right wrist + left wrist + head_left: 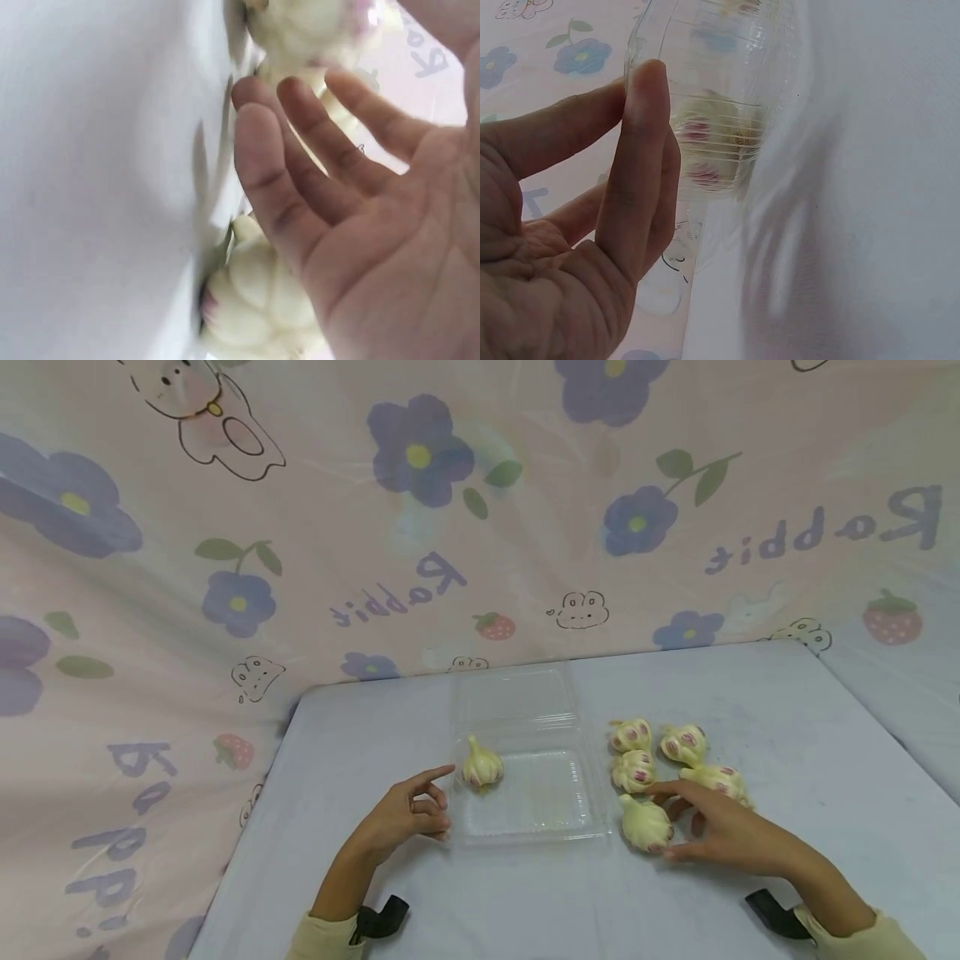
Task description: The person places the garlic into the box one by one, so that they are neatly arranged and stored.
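Observation:
A clear plastic clamshell box (525,839) lies on the table with its lid folded back. One garlic bulb (482,767), stem pointing away, sits in the left part of its base. At the box's left wall is my left hand (405,810), index finger stretched to the rim. Its fingertips overlap the clear rim in the left wrist view. My right hand (720,827) reaches over the garlic on the right, thumb and fingers spread. The nearest bulb (645,824) lies just beside its thumb and index finger. In the right wrist view, garlic (259,300) shows behind the thumb.
Several more garlic bulbs (633,771) lie grouped right of the box, one partly hidden behind the right hand. The white-covered table (525,910) meets a printed curtain (525,543) at the back and left. Black wrist mounts (382,917) stick out from both sleeves.

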Tool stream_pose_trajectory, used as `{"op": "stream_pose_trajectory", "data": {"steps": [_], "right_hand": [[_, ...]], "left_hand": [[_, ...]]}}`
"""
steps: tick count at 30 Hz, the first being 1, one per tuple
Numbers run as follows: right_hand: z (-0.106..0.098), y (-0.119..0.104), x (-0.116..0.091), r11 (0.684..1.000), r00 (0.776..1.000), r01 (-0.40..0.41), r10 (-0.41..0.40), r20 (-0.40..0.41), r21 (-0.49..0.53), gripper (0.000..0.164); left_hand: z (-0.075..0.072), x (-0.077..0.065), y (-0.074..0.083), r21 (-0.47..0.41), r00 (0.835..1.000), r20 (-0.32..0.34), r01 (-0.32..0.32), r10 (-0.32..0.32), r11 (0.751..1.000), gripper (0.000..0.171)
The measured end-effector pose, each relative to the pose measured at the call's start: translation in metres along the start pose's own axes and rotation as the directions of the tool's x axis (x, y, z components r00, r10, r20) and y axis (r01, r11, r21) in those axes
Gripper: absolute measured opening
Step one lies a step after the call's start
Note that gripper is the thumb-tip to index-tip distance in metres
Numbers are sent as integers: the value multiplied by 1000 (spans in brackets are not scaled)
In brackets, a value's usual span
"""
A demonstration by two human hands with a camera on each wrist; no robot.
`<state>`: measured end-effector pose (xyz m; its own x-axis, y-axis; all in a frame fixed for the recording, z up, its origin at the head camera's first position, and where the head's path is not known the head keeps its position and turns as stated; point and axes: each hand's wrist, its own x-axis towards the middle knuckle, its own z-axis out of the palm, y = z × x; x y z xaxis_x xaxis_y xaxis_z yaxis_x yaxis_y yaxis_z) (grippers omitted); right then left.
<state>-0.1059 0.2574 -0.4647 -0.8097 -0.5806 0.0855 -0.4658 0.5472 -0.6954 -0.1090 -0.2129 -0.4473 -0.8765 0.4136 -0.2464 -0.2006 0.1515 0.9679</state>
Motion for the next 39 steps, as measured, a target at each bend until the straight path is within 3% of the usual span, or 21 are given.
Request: {"op": "stream_pose_trajectory", "data": {"steps": [5, 12, 18, 39], "right_hand": [[0, 2, 1, 996, 996, 87, -87, -28, -15, 53], [-1, -3, 8, 999, 999, 51, -51, 16, 3, 47], [-3, -6, 7, 999, 999, 46, -46, -9, 12, 40], [-26, -16, 15, 998, 986, 55, -61, -158, -43, 43]], "left_hand": [[0, -1, 1, 8, 1000, -3, -5, 5, 1000, 83], [-1, -1, 0, 9, 1000, -3, -10, 10, 1000, 83], [-1, 0, -1, 8, 1000, 5, -15, 15, 1000, 82], [-1, 1, -3, 6, 1000, -1, -7, 7, 1000, 83]]}}
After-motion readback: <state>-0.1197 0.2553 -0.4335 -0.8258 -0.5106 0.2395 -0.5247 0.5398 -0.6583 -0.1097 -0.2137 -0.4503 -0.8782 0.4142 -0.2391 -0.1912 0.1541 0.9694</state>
